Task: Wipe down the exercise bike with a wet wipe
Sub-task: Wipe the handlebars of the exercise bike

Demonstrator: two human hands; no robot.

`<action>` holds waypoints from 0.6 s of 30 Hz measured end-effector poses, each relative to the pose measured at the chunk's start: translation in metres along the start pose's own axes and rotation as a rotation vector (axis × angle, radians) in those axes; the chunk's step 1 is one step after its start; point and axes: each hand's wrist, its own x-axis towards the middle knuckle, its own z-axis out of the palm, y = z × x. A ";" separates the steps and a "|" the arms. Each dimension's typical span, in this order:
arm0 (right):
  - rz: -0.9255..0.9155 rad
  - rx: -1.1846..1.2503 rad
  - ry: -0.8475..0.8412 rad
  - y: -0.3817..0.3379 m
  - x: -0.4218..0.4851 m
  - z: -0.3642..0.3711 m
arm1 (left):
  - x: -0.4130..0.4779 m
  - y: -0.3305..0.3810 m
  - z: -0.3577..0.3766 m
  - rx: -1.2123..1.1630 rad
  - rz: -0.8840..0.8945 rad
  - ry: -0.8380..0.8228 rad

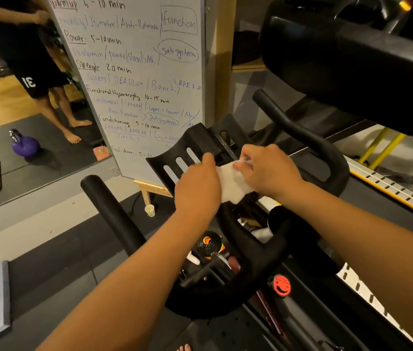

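A black exercise bike fills the middle of the head view, its curved handlebars point(309, 140) reaching up and its slotted tablet holder point(187, 148) facing me. A white wet wipe point(230, 182) is stretched between both hands just above the holder's lower edge. My left hand point(198, 183) pinches the wipe's left side. My right hand point(268, 168) grips its upper right corner. Below the hands sits the bike's red resistance knob point(281, 286) and an orange-capped bottle point(209, 245) in the frame's holder.
A whiteboard point(134, 72) with a workout plan leans on a wooden easel behind the bike. A mirror at the left reflects a person's legs and a purple kettlebell point(24, 145). A small white cup point(149, 210) stands on the floor. A black padded bench point(365, 59) overhangs at the upper right.
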 end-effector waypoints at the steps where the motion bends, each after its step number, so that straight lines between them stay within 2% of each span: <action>1: 0.003 -0.076 0.028 0.005 0.007 -0.001 | 0.007 0.005 -0.003 0.114 0.073 0.011; 4: 0.040 -0.297 0.068 0.022 0.019 -0.009 | 0.027 0.029 -0.007 0.347 0.295 -0.006; 9: 0.220 -0.427 0.066 0.064 0.006 -0.026 | 0.059 0.080 0.003 0.458 0.507 -0.046; 15: 0.420 -0.455 0.046 0.104 -0.065 -0.045 | 0.035 0.157 0.043 0.375 0.746 -0.048; 18: 0.440 -0.402 0.033 0.111 -0.096 -0.055 | 0.027 0.153 0.045 0.292 0.714 -0.095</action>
